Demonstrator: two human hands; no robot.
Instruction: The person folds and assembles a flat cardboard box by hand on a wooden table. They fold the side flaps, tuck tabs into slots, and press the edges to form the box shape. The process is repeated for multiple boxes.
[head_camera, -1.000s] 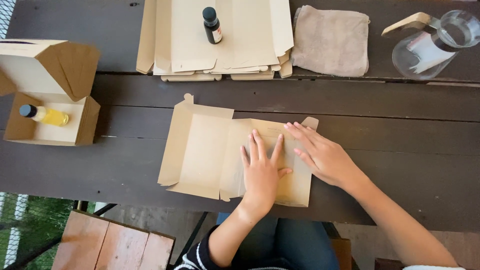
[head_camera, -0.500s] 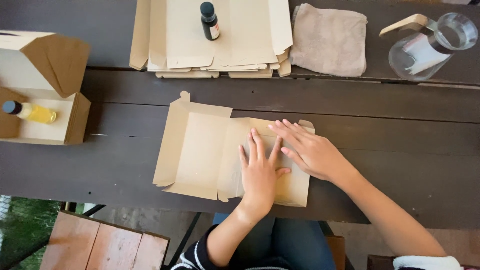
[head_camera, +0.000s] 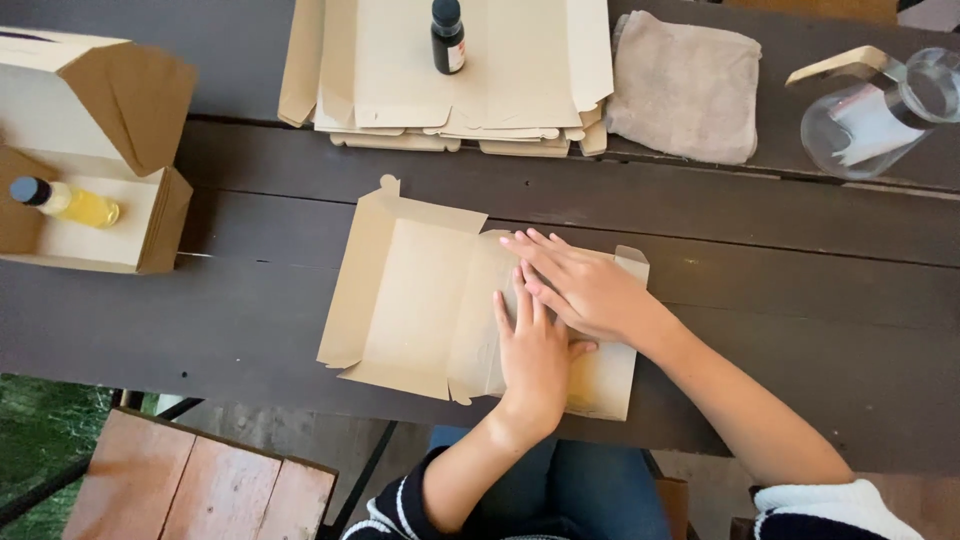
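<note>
On the dark wooden tabletop in front of me lies a flat, unfolded cardboard box blank, and both my hands rest on its right half, fingers spread flat, gripping nothing. My left hand presses palm-down near the blank's near edge, while my right hand lies just above it, its fingers crossing over the left's fingertips.

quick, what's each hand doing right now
Left hand: open, flat on the cardboard box blank, holding nothing.
Right hand: open, fingers pressing the same blank, holding nothing.
</note>
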